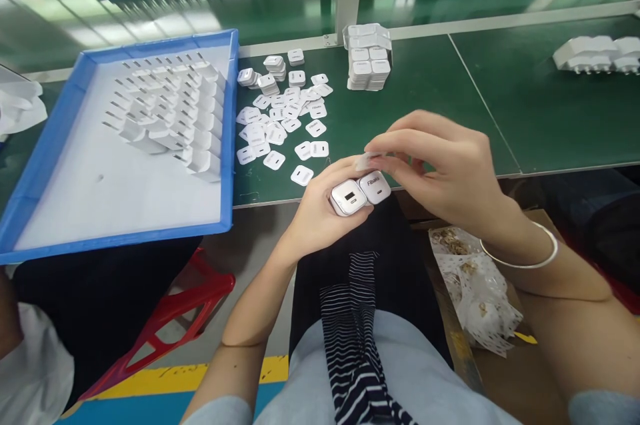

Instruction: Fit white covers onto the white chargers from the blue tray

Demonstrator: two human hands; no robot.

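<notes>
My left hand (320, 202) is wrapped round two white USB chargers, held side by side with their port ends facing up. The left charger (349, 197) shows a wide dark slot and a smaller one. A printed face with one small slot tops the right charger (375, 187). Just above them my right hand (435, 168) pinches a small white end cap (367, 162) between thumb and fingers, close to the left fingertips. Similar loose white end caps (275, 134) lie scattered on the green table beyond my left hand, some in small stacks.
A blue-rimmed tray (227, 145) at the left holds rows of white plug housings (175, 112) with pins up. A block of white chargers (369, 65) stands at the back; more plugs (597, 54) lie far right. A person's dark-clothed leg (110, 305) is beside a red stool (185, 292).
</notes>
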